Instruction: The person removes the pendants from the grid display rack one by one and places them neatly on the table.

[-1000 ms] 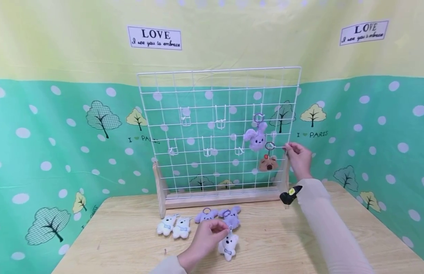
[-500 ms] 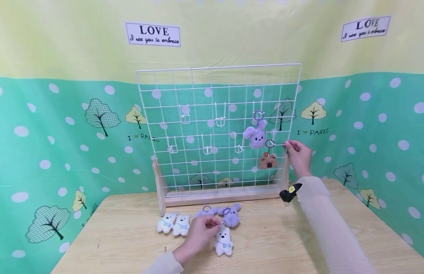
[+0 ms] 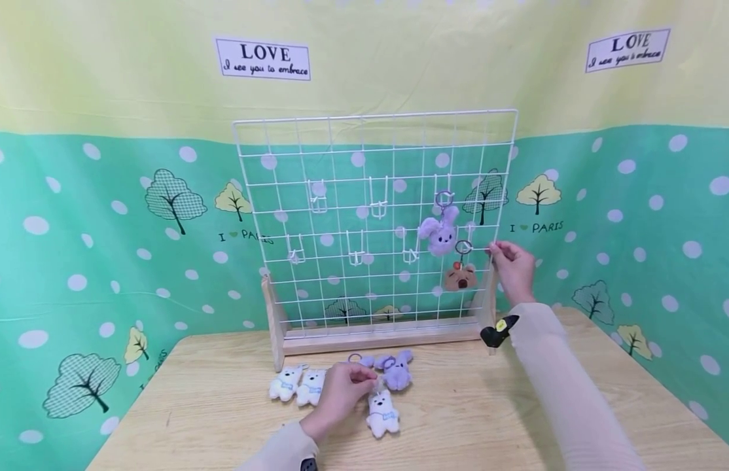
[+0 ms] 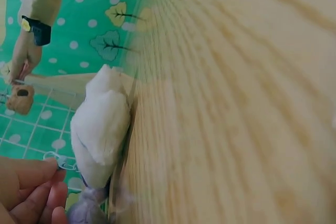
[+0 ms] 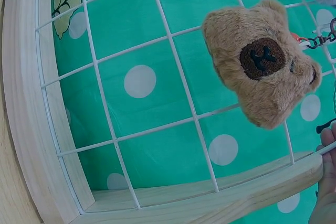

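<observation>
My left hand (image 3: 343, 396) pinches the small clasp at the top of a white plush bear keychain (image 3: 383, 415), low over the table front. In the left wrist view the clasp (image 4: 62, 163) shows between thumb and finger, with the white plush (image 4: 102, 129) beside it. At the right edge of a white wire grid rack (image 3: 376, 338), my right hand (image 3: 514, 269) grips the frame just above the wooden post. Close by, a brown bear head keychain (image 3: 461, 278) hangs on a hook, also large in the right wrist view (image 5: 257, 61). A purple bunny keychain (image 3: 440, 234) hangs above it.
Two white bear keychains (image 3: 297, 384) lie on the table (image 3: 459, 425) left of my left hand. Behind that hand lie two purple bunny keychains (image 3: 398, 373), one partly hidden. Several bare hooks (image 3: 356, 256) hang on the grid. A patterned curtain (image 3: 76, 196) surrounds the table.
My left hand and the white bear keychain have shifted a little to the left, and the bear now faces forward more upright. The right hand keeps its grip on the rack.
</observation>
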Demonstrator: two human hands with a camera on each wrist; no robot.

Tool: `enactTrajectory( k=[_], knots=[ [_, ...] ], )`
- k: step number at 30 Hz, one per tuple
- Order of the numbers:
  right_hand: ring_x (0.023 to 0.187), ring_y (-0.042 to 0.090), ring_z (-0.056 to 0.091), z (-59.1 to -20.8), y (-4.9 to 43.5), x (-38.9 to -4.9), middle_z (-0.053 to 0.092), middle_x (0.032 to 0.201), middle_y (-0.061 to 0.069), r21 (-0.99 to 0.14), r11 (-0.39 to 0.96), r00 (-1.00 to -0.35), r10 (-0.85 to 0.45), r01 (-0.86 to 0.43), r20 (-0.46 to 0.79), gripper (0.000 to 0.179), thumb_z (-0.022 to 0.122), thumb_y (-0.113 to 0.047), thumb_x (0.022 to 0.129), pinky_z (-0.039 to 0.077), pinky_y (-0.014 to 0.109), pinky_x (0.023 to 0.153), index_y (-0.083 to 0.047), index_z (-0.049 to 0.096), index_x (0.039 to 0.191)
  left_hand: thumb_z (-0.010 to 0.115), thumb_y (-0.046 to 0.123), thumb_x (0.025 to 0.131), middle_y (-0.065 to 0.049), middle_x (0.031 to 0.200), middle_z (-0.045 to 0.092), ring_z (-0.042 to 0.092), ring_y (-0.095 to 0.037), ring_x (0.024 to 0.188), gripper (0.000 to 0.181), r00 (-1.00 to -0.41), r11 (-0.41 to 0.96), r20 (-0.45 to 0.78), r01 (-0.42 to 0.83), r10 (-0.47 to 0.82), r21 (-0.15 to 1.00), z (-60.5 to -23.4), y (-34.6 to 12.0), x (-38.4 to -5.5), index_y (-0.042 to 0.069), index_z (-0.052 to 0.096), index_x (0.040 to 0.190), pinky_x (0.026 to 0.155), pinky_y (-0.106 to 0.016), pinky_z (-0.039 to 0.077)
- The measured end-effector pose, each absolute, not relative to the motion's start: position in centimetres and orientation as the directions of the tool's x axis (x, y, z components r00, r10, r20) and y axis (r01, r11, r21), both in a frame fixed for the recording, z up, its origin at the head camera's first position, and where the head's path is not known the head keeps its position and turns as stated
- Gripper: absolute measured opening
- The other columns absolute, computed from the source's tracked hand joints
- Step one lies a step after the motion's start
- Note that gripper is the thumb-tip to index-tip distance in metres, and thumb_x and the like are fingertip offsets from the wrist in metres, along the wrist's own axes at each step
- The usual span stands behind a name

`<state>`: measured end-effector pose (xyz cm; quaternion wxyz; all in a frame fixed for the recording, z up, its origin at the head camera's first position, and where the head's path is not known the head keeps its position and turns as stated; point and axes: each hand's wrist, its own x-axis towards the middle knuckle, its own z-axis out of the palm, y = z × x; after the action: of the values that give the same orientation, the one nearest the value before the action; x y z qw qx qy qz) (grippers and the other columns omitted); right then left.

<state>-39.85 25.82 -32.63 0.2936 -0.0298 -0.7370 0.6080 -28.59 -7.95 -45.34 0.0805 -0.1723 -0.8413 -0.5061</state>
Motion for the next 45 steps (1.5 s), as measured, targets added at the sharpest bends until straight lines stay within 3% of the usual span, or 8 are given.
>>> enactTrajectory(
  k=[11,19,30,38,45],
  knots=[
    [0.099,0.007,0.062,-32.8,25.8,-39.6,0.066,0.116,0.007,-0.912,0.267,-0.828,0.395,-0.312,0.399,0.044,0.056,-0.037,0.092,0.048,0.025,0.091,-0.003,0.059,0.121,0.074,0.004,0.077,-0.005,0.075,0.071,0.062,-0.007,0.064,0.005,-0.936,0.396,0.303,0.351,0.181,0.849,-45.4,-8.1,-28.8,0.003,0.072,0.082,0.059,-0.018,0.05],
    [0.096,0.004,0.062,-32.9,25.8,-39.8,0.067,0.114,0.005,-0.913,0.254,-0.827,0.396,-0.318,0.398,0.043,0.057,-0.036,0.092,0.049,0.022,0.089,-0.004,0.06,0.12,0.072,0.007,0.08,-0.007,0.08,0.071,0.063,-0.01,0.069,0.008,-0.957,0.334,0.253,0.287,0.144,0.898,-43.8,-7.7,-29.2,0.002,0.072,0.086,0.063,-0.022,0.051],
    [0.089,0.001,0.062,-32.9,25.6,-39.9,0.069,0.107,0.003,-0.905,0.243,-0.808,0.411,-0.35,0.423,0.041,0.059,-0.033,0.091,0.05,0.016,0.082,-0.002,0.062,0.117,0.072,0.012,0.083,-0.008,0.089,0.072,0.066,-0.014,0.081,0.013,-0.94,0.206,0.3,0.33,0.164,0.921,-38.5,-5.8,-30.2,0.004,0.072,0.094,0.072,-0.023,0.053],
    [0.09,0.0,0.062,-32.9,25.8,-40.0,0.068,0.108,0.002,-0.9,0.245,-0.807,0.401,-0.361,0.433,0.042,0.059,-0.034,0.091,0.05,0.016,0.083,-0.002,0.061,0.118,0.072,0.019,0.083,-0.001,0.095,0.072,0.066,-0.013,0.086,0.017,-0.921,0.151,0.354,0.377,0.162,0.914,-33.3,-3.8,-30.9,0.012,0.072,0.099,0.079,-0.027,0.053],
    [0.095,0.004,0.062,-32.8,25.9,-39.8,0.067,0.112,0.004,-0.91,0.258,-0.82,0.402,-0.325,0.407,0.042,0.058,-0.035,0.092,0.049,0.019,0.086,-0.004,0.061,0.12,0.072,0.017,0.084,-0.004,0.101,0.071,0.066,-0.014,0.092,0.02,-0.893,0.053,0.4,0.418,0.204,0.907,-29.3,-1.8,-31.6,0.011,0.071,0.103,0.083,-0.027,0.052]
  ],
)
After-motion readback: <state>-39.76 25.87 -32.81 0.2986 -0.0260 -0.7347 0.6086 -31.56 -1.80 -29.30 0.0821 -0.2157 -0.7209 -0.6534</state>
